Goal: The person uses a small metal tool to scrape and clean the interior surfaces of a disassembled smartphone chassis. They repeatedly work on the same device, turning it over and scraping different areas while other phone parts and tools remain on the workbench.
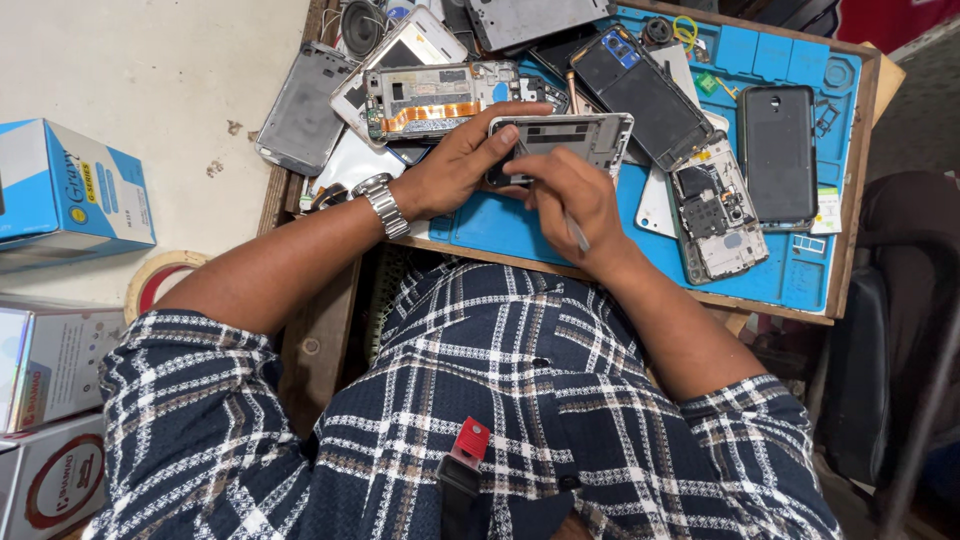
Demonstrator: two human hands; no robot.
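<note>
Over blue mat [500,232] | left hand [455,165] grip closed around phone frame [585,135] | right hand [570,195] pinching thin tool [577,235]

The scene was evenly and fairly brightly lit by soft, diffuse light, with no hard-edged shadows anywhere. Colours looked saturated, above all on the blue mat [520,225]. A faint sheen lay on the dark phone back [778,150] and on the metal watch band [385,205]. Soft shadow gathered under the left hand [455,160] and the right hand [570,195]. The middle was sharp; the checked shirt [480,400] nearest the lens was slightly soft. The right edge fell into dim, murky tones, and the wide lens bent lines near the borders.
</note>
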